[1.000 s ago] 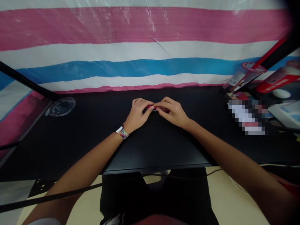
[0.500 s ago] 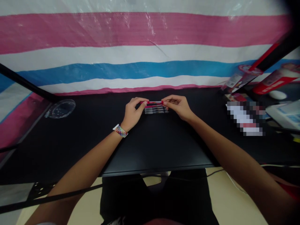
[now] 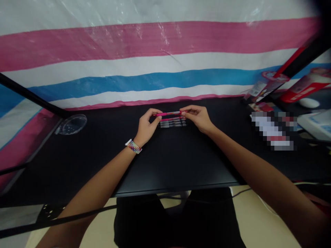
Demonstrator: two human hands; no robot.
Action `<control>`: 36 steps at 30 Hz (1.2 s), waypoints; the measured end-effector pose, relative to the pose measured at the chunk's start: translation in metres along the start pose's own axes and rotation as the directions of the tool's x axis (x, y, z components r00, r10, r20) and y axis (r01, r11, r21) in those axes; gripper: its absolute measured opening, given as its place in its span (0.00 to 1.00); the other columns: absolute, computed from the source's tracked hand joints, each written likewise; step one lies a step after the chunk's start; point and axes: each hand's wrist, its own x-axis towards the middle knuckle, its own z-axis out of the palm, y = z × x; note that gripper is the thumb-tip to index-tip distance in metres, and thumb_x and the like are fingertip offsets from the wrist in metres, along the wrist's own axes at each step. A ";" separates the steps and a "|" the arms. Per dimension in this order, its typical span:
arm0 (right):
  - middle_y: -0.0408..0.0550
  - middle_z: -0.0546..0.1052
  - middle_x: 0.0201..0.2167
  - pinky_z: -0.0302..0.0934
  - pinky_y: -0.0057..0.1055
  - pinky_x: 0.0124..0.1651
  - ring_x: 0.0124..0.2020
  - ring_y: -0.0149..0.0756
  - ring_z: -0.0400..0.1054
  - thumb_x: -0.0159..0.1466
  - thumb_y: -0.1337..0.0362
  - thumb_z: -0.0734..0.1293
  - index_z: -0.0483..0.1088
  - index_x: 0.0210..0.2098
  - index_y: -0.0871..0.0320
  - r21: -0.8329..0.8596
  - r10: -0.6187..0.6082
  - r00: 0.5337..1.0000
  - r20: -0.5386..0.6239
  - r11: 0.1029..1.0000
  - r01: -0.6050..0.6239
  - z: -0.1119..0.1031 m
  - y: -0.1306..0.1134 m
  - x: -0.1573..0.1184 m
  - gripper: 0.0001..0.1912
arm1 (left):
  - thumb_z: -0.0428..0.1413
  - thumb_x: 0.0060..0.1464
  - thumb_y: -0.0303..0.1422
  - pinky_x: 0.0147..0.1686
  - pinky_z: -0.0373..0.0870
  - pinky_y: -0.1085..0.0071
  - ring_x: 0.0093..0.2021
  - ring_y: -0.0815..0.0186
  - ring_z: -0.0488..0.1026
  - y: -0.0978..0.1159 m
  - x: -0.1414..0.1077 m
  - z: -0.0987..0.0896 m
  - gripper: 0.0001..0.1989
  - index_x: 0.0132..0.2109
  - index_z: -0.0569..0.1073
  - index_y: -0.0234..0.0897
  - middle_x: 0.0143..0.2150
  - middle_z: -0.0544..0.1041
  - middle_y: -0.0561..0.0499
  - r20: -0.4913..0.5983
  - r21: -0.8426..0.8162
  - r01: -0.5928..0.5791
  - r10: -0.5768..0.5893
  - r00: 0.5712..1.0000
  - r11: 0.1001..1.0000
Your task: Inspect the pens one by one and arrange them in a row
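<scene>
A pink-red pen lies crosswise between my two hands, gripped at both ends. My left hand pinches its left end between thumb and fingers, and a woven multicoloured band is on that wrist. My right hand pinches the other end. Just nearer to me, a row of several pens lies side by side on the black table, one with pink parts and the others clear and dark. My fingers partly cover the ends of the row.
A clear plastic lid lies at the left. To the right stand a clear cup with a red straw and a red-and-white container. Near them are a white rounded object and a blurred-out item. A striped sheet hangs behind.
The held pink-red pen now shows apart from the row, slightly farther from me and a little tilted. Both hands keep their pinch. The whole view has shifted slightly.
</scene>
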 end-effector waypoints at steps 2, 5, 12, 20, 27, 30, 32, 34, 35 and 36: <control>0.47 0.85 0.33 0.76 0.48 0.45 0.32 0.39 0.75 0.57 0.55 0.83 0.88 0.40 0.52 0.016 0.011 1.000 -0.016 1.000 -0.011 -0.002 0.003 0.003 0.13 | 0.59 0.73 0.45 0.52 0.76 0.58 0.42 0.59 0.81 -0.001 0.001 -0.001 0.15 0.40 0.81 0.43 0.37 0.84 0.50 0.024 0.017 0.029 -0.029 0.999 0.999; 0.48 0.86 0.35 0.76 0.49 0.47 0.33 0.40 0.76 0.57 0.55 0.83 0.87 0.41 0.52 0.020 0.020 0.999 -0.026 1.000 -0.019 -0.003 0.006 0.005 0.14 | 0.61 0.72 0.46 0.47 0.76 0.60 0.38 0.61 0.80 -0.004 0.002 -0.003 0.13 0.43 0.81 0.44 0.33 0.82 0.51 0.012 -0.005 0.065 -0.065 0.998 0.998; 0.48 0.86 0.36 0.76 0.47 0.46 0.35 0.40 0.77 0.57 0.55 0.83 0.87 0.41 0.52 0.066 0.032 0.999 -0.029 0.997 -0.030 -0.002 0.010 0.006 0.14 | 0.60 0.72 0.46 0.49 0.77 0.59 0.36 0.62 0.81 -0.011 0.007 -0.007 0.12 0.44 0.80 0.43 0.31 0.81 0.53 0.002 -0.053 0.081 -0.082 0.997 0.995; 0.47 0.85 0.35 0.75 0.45 0.44 0.33 0.38 0.76 0.55 0.55 0.84 0.87 0.40 0.52 0.106 0.041 0.999 -0.037 0.994 -0.036 -0.002 0.012 0.008 0.15 | 0.62 0.70 0.47 0.47 0.77 0.60 0.37 0.62 0.80 -0.017 0.010 -0.008 0.13 0.43 0.77 0.43 0.34 0.81 0.52 -0.007 -0.073 0.097 -0.098 0.995 0.993; 0.46 0.84 0.33 0.74 0.45 0.44 0.31 0.38 0.75 0.58 0.53 0.83 0.87 0.41 0.51 0.082 0.019 1.000 -0.013 0.996 -0.018 -0.002 0.012 0.008 0.14 | 0.55 0.76 0.48 0.41 0.74 0.62 0.31 0.64 0.75 -0.016 0.012 -0.011 0.26 0.29 0.75 0.43 0.26 0.77 0.52 -0.024 0.059 0.086 -0.084 0.996 0.995; 0.46 0.84 0.33 0.74 0.46 0.45 0.32 0.38 0.75 0.58 0.53 0.83 0.87 0.41 0.51 0.074 0.005 1.000 -0.025 0.997 -0.003 -0.002 0.013 0.009 0.15 | 0.60 0.72 0.46 0.43 0.76 0.61 0.34 0.63 0.78 -0.020 0.013 -0.010 0.19 0.33 0.77 0.42 0.30 0.80 0.51 -0.051 0.010 0.090 -0.089 0.995 0.996; 0.46 0.84 0.35 0.75 0.46 0.46 0.33 0.38 0.75 0.57 0.53 0.82 0.86 0.42 0.51 0.070 0.004 0.999 -0.051 0.998 -0.001 -0.003 0.013 0.009 0.15 | 0.64 0.68 0.44 0.48 0.78 0.60 0.39 0.61 0.81 -0.023 0.013 -0.010 0.13 0.38 0.80 0.42 0.35 0.84 0.50 -0.074 -0.043 0.104 -0.107 0.992 0.994; 0.47 0.85 0.37 0.76 0.47 0.47 0.34 0.39 0.76 0.57 0.53 0.82 0.85 0.41 0.51 0.075 0.007 0.997 -0.074 0.997 -0.001 -0.003 0.014 0.010 0.15 | 0.67 0.64 0.43 0.52 0.79 0.58 0.44 0.59 0.83 -0.025 0.013 -0.010 0.10 0.43 0.82 0.42 0.40 0.87 0.47 -0.084 -0.079 0.114 -0.121 0.989 0.990; 0.47 0.85 0.37 0.76 0.47 0.48 0.34 0.39 0.76 0.57 0.53 0.82 0.85 0.41 0.51 0.081 0.007 0.997 -0.080 0.997 0.000 -0.003 0.014 0.010 0.15 | 0.68 0.63 0.42 0.54 0.79 0.57 0.46 0.58 0.83 -0.026 0.014 -0.010 0.10 0.44 0.82 0.42 0.43 0.87 0.47 -0.081 -0.087 0.114 -0.121 0.989 0.990; 0.47 0.85 0.37 0.76 0.46 0.48 0.35 0.39 0.76 0.57 0.53 0.82 0.85 0.40 0.51 0.089 0.006 0.997 -0.081 0.996 0.001 -0.004 0.014 0.011 0.15 | 0.69 0.61 0.41 0.56 0.79 0.57 0.48 0.58 0.83 -0.026 0.014 -0.010 0.10 0.44 0.83 0.42 0.45 0.87 0.46 -0.078 -0.090 0.112 -0.119 0.990 0.990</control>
